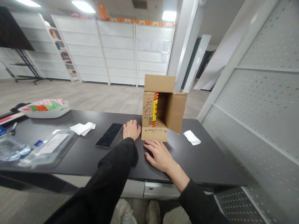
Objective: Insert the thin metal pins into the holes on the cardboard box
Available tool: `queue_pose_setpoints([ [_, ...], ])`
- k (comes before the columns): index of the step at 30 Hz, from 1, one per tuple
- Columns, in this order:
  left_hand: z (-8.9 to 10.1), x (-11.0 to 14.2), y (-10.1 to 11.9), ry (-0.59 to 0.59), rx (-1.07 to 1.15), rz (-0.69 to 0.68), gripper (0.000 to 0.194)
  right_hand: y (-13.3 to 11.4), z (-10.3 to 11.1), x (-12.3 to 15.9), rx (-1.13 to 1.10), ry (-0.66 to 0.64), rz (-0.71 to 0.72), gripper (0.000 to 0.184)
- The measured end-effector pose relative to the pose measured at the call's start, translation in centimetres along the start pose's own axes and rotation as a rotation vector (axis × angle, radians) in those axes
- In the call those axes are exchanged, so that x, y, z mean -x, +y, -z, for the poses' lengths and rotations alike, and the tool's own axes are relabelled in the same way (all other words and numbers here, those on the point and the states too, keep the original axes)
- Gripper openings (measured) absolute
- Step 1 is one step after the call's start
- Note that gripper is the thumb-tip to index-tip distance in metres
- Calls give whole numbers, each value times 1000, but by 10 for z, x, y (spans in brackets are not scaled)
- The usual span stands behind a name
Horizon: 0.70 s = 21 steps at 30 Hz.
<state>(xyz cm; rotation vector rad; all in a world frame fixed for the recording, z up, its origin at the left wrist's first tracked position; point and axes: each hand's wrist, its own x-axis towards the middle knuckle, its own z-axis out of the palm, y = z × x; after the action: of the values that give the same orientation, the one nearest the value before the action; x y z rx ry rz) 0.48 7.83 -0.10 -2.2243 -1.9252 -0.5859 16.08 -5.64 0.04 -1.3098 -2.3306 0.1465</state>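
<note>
A cardboard box (147, 109) lies on its side on the dark table, with its open mouth facing me. Its flaps are folded outward, and yellow and red tape runs down the front. My left hand (131, 130) rests palm down between the box and a dark phone (109, 135), fingers lying on the tabletop. Just below the box's lower flap (154, 133), my right hand (160, 156) lies on the table with fingers stretched and thumb apart. A dark patch shows between thumb and fingers; I cannot tell if it is shadow or an object.
White folded tissues (192, 137) lie right of the box, more tissues (83, 128) left of the phone. Further left are a clear plastic case (51, 147), a water bottle (12, 146) and a white basket (44, 112). A perforated panel (252, 124) stands at the right.
</note>
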Motion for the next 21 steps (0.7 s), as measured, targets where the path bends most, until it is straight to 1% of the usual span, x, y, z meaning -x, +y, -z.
queue_pose_setpoints([
  [6, 0, 0, 0, -1, 21, 2, 26, 0, 0, 0, -15, 15, -17, 34],
  [12, -1, 1, -1, 32, 10, -20, 25, -1, 1, 0, -10, 19, -24, 33],
  [21, 0, 4, -3, 93, 21, -70, 21, 1, -2, 0, -4, 66, -54, 33],
])
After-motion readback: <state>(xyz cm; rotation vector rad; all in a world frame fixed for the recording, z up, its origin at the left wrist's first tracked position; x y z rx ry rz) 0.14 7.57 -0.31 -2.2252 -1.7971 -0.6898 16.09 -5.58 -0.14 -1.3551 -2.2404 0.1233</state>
